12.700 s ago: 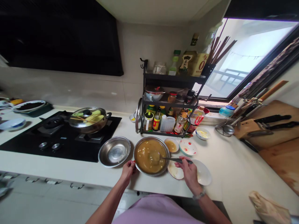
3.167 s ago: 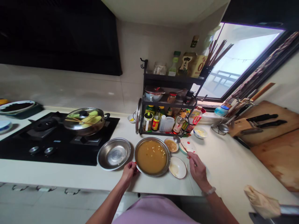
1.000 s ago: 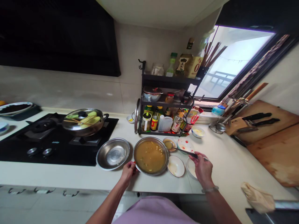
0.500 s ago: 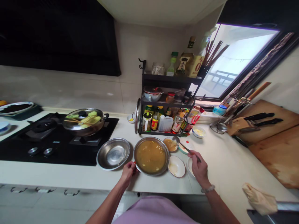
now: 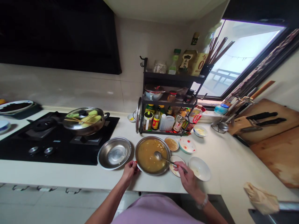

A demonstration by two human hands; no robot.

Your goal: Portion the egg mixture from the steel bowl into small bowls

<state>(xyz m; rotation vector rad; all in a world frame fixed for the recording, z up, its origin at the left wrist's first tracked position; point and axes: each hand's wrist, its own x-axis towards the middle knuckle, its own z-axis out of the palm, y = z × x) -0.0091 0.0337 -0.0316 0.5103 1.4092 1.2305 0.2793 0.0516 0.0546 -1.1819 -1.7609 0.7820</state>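
A steel bowl of yellow-brown batter (image 5: 152, 154) stands at the counter's front edge. My left hand (image 5: 129, 170) grips its near-left rim with closed fingers. My right hand (image 5: 187, 176) is closed on the handle of a metal spoon (image 5: 163, 157) whose bowl hangs over the batter's right side. Beneath the spoon handle lies a small white dish (image 5: 176, 165). Right of my right hand sits an empty white bowl (image 5: 200, 168). Behind them are a small bowl of brown sauce (image 5: 171, 143) and a red-spotted bowl (image 5: 187, 145).
An empty steel bowl (image 5: 114, 152) sits left of the batter. A lidded pan with corn (image 5: 84, 120) is on the black hob (image 5: 21, 146). A black rack of bottles (image 5: 167, 102) stands behind. Knife block (image 5: 243, 126) and wooden boards (image 5: 277, 146) are at right.
My right hand swung the spoon from the small sauce bowl at the back to over the batter bowl. My left hand stayed on the rim.
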